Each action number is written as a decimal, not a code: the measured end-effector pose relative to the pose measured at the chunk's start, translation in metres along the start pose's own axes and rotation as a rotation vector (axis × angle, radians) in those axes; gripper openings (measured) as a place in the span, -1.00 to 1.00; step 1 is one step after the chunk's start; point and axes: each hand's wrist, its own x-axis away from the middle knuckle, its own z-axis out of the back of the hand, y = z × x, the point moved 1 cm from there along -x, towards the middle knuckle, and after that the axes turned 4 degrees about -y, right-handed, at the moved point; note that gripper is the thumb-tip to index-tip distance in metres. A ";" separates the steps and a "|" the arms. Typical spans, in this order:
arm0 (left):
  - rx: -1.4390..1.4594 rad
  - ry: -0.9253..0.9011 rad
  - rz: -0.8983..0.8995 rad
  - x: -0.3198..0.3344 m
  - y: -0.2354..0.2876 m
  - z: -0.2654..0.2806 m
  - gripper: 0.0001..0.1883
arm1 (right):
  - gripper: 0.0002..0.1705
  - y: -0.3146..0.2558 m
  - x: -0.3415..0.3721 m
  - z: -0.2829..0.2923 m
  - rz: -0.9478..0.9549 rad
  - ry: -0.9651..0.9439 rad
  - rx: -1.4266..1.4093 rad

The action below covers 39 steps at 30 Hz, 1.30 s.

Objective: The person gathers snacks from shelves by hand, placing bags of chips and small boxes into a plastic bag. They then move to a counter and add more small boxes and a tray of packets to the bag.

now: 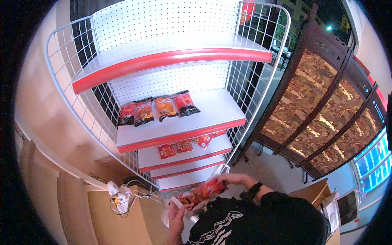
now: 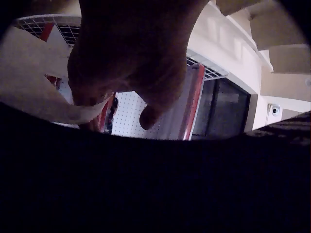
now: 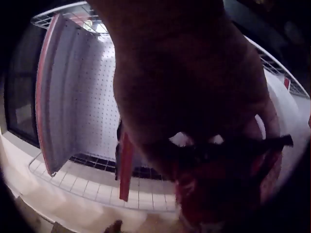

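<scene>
Low in front of me, my right hand (image 1: 229,178) grips a red snack packet (image 1: 210,189) with black ends. The right wrist view shows my right hand (image 3: 194,97) from behind, above the dark-edged red packet (image 3: 209,194). My left hand (image 1: 176,218) pinches the edge of a whitish plastic bag (image 1: 176,202) beside the packet's lower end. In the left wrist view, the bag's pale sheet (image 2: 39,82) stretches from the fingers of my left hand (image 2: 131,63). The lower part of that view is black.
A white shelf rack (image 1: 171,55) with red edges stands ahead. Several snack packets (image 1: 165,107) lie on its middle shelf, red packs (image 1: 183,145) one shelf below. Left stands a wooden cabinet (image 1: 118,220) with cables (image 1: 122,200); right, a folding screen (image 1: 314,102).
</scene>
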 end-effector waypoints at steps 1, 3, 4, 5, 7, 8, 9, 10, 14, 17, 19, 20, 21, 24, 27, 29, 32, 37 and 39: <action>-0.060 -0.109 0.011 -0.005 0.001 -0.004 -0.42 | -0.58 0.000 -0.005 -0.012 -0.078 -0.036 0.208; -0.130 -0.225 0.016 -0.014 0.011 -0.019 -0.41 | -0.55 0.019 -0.034 -0.023 0.034 -0.021 0.300; -0.186 -0.276 0.062 -0.013 0.024 -0.031 -0.39 | -0.54 0.002 -0.035 -0.040 -0.031 -0.019 0.237; -0.245 -0.326 0.109 -0.014 0.031 -0.038 -0.36 | -0.54 0.004 -0.050 -0.039 -0.019 -0.019 0.233; -0.219 -0.336 0.082 -0.016 0.030 -0.036 -0.36 | -0.53 0.016 -0.087 -0.035 -0.012 -0.100 0.406; -0.177 -0.341 0.057 -0.018 0.031 -0.037 -0.36 | -0.53 0.013 -0.099 -0.036 0.000 -0.102 0.402; -0.189 -0.338 0.060 -0.021 0.034 -0.037 -0.36 | -0.52 0.011 -0.110 -0.038 0.069 -0.095 0.513; -0.206 -0.358 0.078 -0.021 0.038 -0.036 -0.35 | -0.52 0.013 -0.117 -0.040 0.137 -0.088 0.619; -0.161 -0.263 0.023 -0.024 0.054 -0.045 -0.34 | -0.52 -0.034 -0.104 -0.046 0.339 -0.283 0.396; -0.170 -0.264 0.132 -0.025 0.052 -0.023 -0.44 | -0.52 -0.028 -0.135 -0.025 0.214 -0.380 1.230; -0.180 -0.228 0.117 -0.027 0.049 -0.019 -0.46 | -0.58 -0.090 -0.083 -0.025 -0.056 -0.367 0.938; -0.179 -0.196 0.111 -0.027 0.047 -0.017 -0.48 | -0.66 -0.083 -0.089 -0.014 0.224 -0.296 0.729; -0.180 -0.197 0.112 -0.027 0.043 -0.015 -0.48 | -0.67 -0.105 -0.081 -0.010 0.427 -0.216 0.664; -0.321 -0.110 0.056 -0.024 0.038 -0.014 -0.48 | -0.68 -0.182 -0.059 0.018 0.811 0.294 0.690; -0.416 0.072 0.179 -0.017 0.045 -0.022 -0.47 | -0.52 -0.232 -0.063 0.047 0.873 0.740 0.729; -0.493 0.075 0.158 -0.016 0.050 -0.027 -0.48 | -0.43 -0.251 -0.073 0.061 0.973 0.879 0.818; -0.472 0.004 0.162 -0.015 0.030 0.010 -0.52 | -0.28 -0.263 -0.093 0.072 0.781 0.998 0.953; -0.425 0.138 0.004 -0.003 0.024 0.021 -0.55 | -0.21 -0.263 -0.133 0.085 0.354 0.848 1.193; -0.376 0.161 -0.004 0.004 0.037 0.007 -0.55 | -0.20 -0.266 -0.133 0.085 0.326 0.845 1.202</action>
